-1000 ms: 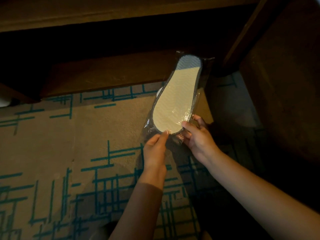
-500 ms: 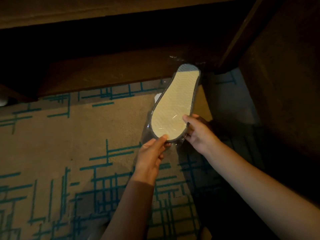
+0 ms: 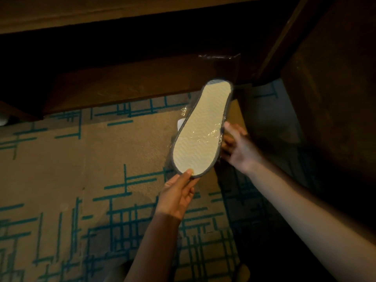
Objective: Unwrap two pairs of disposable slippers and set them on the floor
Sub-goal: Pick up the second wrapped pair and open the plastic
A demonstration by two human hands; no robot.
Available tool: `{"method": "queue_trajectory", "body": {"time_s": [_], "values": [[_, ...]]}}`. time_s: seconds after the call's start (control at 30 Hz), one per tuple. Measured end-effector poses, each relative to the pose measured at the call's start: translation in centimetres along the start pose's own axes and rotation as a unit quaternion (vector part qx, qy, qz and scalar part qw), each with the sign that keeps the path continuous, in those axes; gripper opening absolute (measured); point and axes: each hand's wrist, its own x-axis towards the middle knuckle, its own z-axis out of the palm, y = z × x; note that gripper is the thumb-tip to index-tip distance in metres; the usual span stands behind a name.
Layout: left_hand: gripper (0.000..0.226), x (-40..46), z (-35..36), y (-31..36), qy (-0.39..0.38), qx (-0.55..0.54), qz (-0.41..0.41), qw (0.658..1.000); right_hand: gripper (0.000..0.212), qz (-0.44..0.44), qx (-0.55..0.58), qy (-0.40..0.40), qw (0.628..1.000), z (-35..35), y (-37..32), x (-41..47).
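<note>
A wrapped pair of slippers shows its pale yellow ribbed sole with a grey rim, held above the carpet inside a clear plastic wrapper whose far end sticks out past the sole. My left hand pinches the near, wide end of the sole between thumb and fingers. My right hand grips the pack's right edge, thumb on top and fingers underneath. Only one sole is visible; whatever lies beneath it is hidden.
Beige carpet with teal line pattern covers the floor. A dark wooden shelf runs along the back, low over the floor. A dark wooden panel stands at the right. A white scrap peeks out behind the pack's left edge.
The slipper pack has slid slightly toward me inside the wrapper, leaving more empty plastic beyond its far end. My right hand shifted up along the pack's right edge.
</note>
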Motion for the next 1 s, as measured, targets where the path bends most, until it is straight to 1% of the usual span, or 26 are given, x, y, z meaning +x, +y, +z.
{"method": "queue_trajectory", "body": {"time_s": [0.07,0.1,0.17,0.23,0.3,0.37,0.43,0.5,0.6,0.63,0.67,0.7,0.77,0.8,0.83,0.87,0.9,0.93,0.97,1.0], "values": [[0.011,0.3,0.1,0.0,0.001,0.008,0.005,1.000,0.040,0.028,-0.052,-0.002,0.998,0.1,1.6,-0.8],[0.012,0.4,0.0,-0.1,0.003,0.018,0.007,1.000,0.031,0.026,-0.067,0.008,0.997,0.4,2.1,-1.1],[0.013,0.4,-0.2,-0.6,0.005,0.033,0.009,0.999,0.016,0.006,-0.078,0.037,0.996,0.9,1.9,-0.9],[0.013,0.5,-0.6,-1.3,0.013,0.048,0.002,0.999,0.009,-0.036,-0.077,0.048,0.995,1.2,0.6,-0.3],[0.011,0.5,-1.7,-1.9,0.018,0.060,-0.018,0.998,0.007,-0.072,-0.057,0.061,0.994,1.3,-0.7,0.5],[0.009,0.5,-3.3,-2.5,0.024,0.090,-0.040,0.995,0.008,-0.108,-0.036,0.090,0.989,1.2,-1.7,1.5],[0.017,0.4,-4.9,-3.0,0.028,0.122,-0.060,0.990,0.011,-0.132,-0.056,0.134,0.981,1.1,-2.6,2.2],[0.006,0.3,-5.9,-3.5,0.051,0.161,-0.073,0.983,0.011,-0.146,-0.092,0.165,0.971,0.8,-3.5,2.4],[0.011,-0.1,-6.3,-3.3,0.053,0.205,-0.101,0.972,0.011,-0.175,-0.115,0.183,0.960,-0.4,-4.8,2.6],[0.008,-0.2,-6.4,-3.0,0.049,0.253,-0.102,0.961,0.013,-0.182,-0.118,0.188,0.958,-0.9,-5.1,2.6],[0.005,-0.2,-6.5,-2.5,0.044,0.334,-0.105,0.936,0.015,-0.188,-0.120,0.190,0.956,-1.3,-5.4,2.5],[0.008,-0.2,-6.3,-1.9,0.041,0.411,-0.110,0.904,0.017,-0.190,-0.115,0.185,0.957,-1.5,-5.6,2.3],[0.026,-0.1,-6.1,-0.6,0.044,0.547,-0.112,0.828,0.016,-0.171,-0.106,0.152,0.968,-1.5,-5.4,1.2],[0.036,-0.3,-5.7,0.2,0.073,0.600,-0.094,0.791,0.014,-0.145,-0.094,0.125,0.977,-1.4,-4.9,0.5],[0.044,-0.5,-5.2,1.0,0.126,0.625,-0.048,0.769,0.011,-0.114,-0.067,0.091,0.987,-1.2,-4.0,-0.1],[0.049,-0.8,-4.6,1.9,0.191,0.600,0.020,0.777,0.010,-0.080,-0.028,0.058,0.995,-1.1,-2.9,-0.6],[0.051,-1.1,-3.8,2.9,0.230,0.527,0.074,0.815,0.010,-0.043,0.018,0.029,0.998,-1.0,-1.8,-1.2],[0.051,-1.3,-2.7,3.8,0.221,0.423,0.096,0.874,0.012,-0.008,0.058,0.013,0.998,-0.9,-0.6,-1.5],[0.057,-1.2,-1.5,4.5,0.169,0.323,0.076,0.928,0.013,0.024,0.091,0.004,0.996,-0.7,0.5,-1.9],[0.070,-0.7,-0.4,5.0,0.105,0.265,0.033,0.958,0.014,0.047,0.111,-0.001,0.993,-0.5,1.7,-2.1]]}}
